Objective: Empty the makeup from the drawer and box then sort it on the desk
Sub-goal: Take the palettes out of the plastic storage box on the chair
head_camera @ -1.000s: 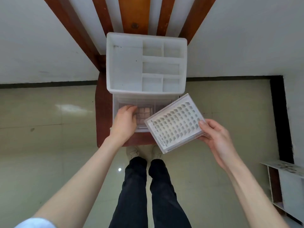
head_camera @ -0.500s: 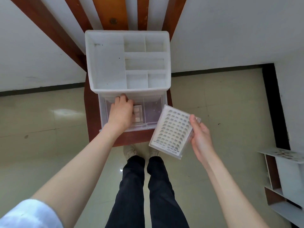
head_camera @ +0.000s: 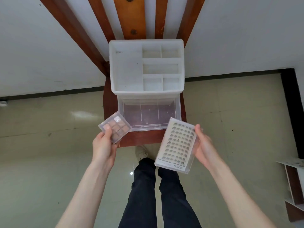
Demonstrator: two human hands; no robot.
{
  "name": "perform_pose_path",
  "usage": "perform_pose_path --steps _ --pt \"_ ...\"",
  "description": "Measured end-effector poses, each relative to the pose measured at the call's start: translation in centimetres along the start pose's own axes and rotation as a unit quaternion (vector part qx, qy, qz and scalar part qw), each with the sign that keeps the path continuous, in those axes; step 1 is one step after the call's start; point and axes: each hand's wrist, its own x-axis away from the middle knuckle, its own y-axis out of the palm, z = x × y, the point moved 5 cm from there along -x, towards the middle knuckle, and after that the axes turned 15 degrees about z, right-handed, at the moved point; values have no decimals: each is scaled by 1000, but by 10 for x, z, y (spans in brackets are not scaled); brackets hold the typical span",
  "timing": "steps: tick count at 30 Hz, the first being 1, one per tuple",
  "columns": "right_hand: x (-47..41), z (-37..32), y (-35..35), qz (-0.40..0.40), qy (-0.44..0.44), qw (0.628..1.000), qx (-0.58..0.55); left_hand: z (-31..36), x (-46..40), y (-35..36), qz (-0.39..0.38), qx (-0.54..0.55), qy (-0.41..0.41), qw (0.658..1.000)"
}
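Note:
A white plastic organizer box [head_camera: 128,69] with divided top compartments stands on a red-brown wooden stool [head_camera: 108,102]. Its clear drawer [head_camera: 177,112] is pulled out toward me and its three sections hold nothing. My left hand [head_camera: 102,148] grips a small clear eyeshadow palette [head_camera: 117,126] with pinkish pans, lifted in front of the drawer's left corner. My right hand [head_camera: 204,148] holds a larger clear case of false lash clusters [head_camera: 176,145] by its right edge, below and right of the drawer.
The stool's wooden slats [head_camera: 130,17] rise against a white wall. Pale tiled floor [head_camera: 49,162] surrounds the stool. My dark-trousered legs [head_camera: 158,195] and a shoe stand just before it. A low white shelf unit [head_camera: 294,183] sits at the right edge.
My left hand has lifted the eyeshadow palette out of the drawer and drawn it back to the left. My right hand has lowered the lash case toward me.

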Motion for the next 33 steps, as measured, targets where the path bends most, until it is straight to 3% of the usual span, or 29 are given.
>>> perform_pose_path --steps 3,7,12,19,22,27,33 --pt "-3 -1 8 -9 11 1000 -26 -10 -2 -5 45 78 -70 993" --pt "2 -5 17 -52 6 997 -65 -11 -6 10 45 182 -133 973" --pt "-1 -29 39 -90 -27 989 -117 9 -26 34 21 286 -139 948" --pt "-26 -59 69 -78 -41 983 -163 40 -46 76 -36 325 -175 929" --pt "-30 -55 68 -82 -34 978 -187 32 -50 71 -45 304 -170 936" --pt "-25 -33 53 -39 -21 991 -125 9 -50 49 -54 226 -164 959" --pt "18 -1 -8 79 -4 992 -96 -16 16 14 -110 -14 -86 990"
